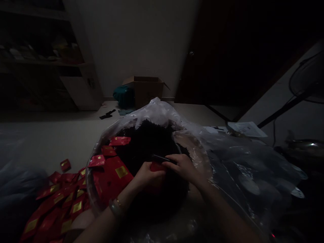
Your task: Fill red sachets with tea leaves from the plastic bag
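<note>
My left hand (147,173) is closed on a small red packet (156,166) above a heap of black, shredded, leaf-like material (149,141). In my right hand (182,165) is a dark, flat, straight-edged object (162,158), its kind unclear in the dim light. It lies right at the top of the packet; whether it enters the opening I cannot tell. Both hands are over a wide round container (90,189) lined with clear plastic (158,108). Inside its left side, beside the heap, lie several red packets and a larger red bag (111,177) with a gold label.
Many red packets (58,199) with gold labels are piled on the floor at left. Clear plastic sheeting (243,168) spreads on the right. Behind stand an open cardboard box (149,91), a teal bag (123,96) and a dark door (227,50). Shelves (43,62) line the left.
</note>
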Motion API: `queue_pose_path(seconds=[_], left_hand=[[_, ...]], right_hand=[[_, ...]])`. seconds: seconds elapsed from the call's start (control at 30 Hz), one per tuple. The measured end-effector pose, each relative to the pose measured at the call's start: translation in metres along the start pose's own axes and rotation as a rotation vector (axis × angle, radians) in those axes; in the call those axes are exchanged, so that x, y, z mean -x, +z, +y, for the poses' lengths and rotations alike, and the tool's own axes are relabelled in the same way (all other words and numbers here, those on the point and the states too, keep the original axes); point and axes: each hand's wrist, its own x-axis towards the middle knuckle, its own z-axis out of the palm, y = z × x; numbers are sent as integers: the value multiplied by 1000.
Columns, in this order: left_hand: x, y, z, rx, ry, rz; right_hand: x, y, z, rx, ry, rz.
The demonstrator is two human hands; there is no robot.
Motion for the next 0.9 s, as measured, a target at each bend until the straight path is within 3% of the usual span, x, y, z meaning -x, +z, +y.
queue_pose_path(seconds=[0.5,0.67,0.9], left_hand=[[0,-4,1,-33,-24,2],[-1,-7,11,58,125,117],[-3,-13,12,-26,90,170]], right_hand=[[1,0,0,-17,6,17],[1,1,3,-64,10,-7],[-1,5,4,-126,35,-71]])
